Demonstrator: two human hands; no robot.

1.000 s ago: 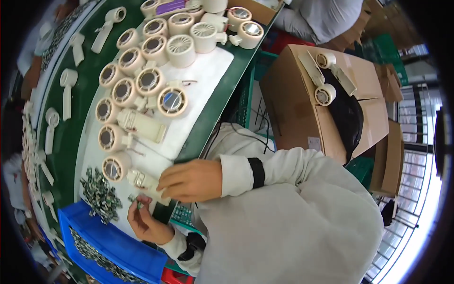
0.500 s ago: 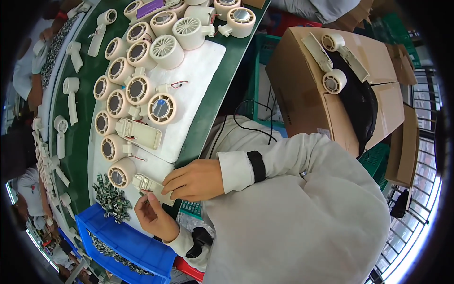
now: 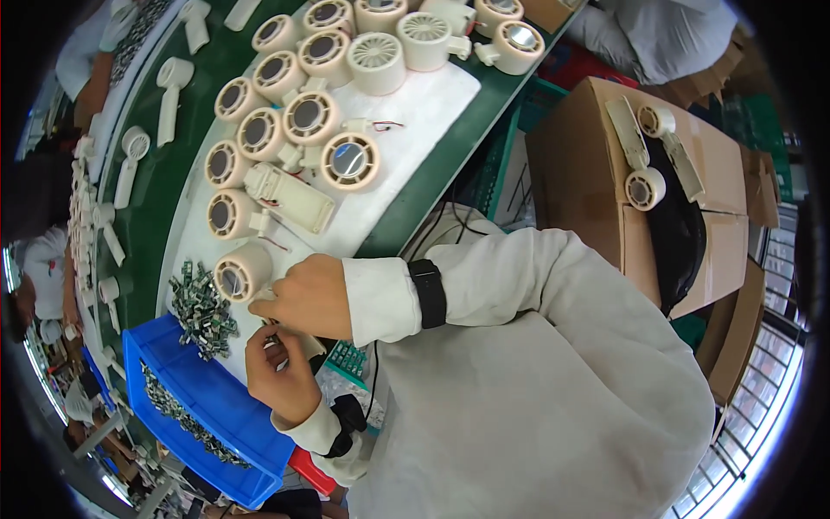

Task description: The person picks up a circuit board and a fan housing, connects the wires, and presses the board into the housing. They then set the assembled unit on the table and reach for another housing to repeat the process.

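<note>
A cream handheld fan lies at the near end of the white mat, its round head [image 3: 243,272] beside my hands. My right hand [image 3: 313,298] is bent over the fan's open handle [image 3: 309,345], covering most of it, with the fingers closed on it. Just below, my left hand [image 3: 284,374] has its thumb and fingers pinched together at the handle. Whatever lies between those fingertips is too small and hidden to make out. Several small green circuit boards [image 3: 204,311] are heaped left of the fan.
A blue bin [image 3: 199,394] with more circuit boards stands at lower left. Several fan heads [image 3: 312,118] crowd the white mat [image 3: 415,130], near an open fan handle [image 3: 292,199]. Left is a green belt [image 3: 186,117] with more fans. A cardboard box [image 3: 571,147] stands right.
The view has shifted, so the table's things sit differently in it. My right hand has moved further over the handle toward the fan head. My left fingers have curled in tighter.
</note>
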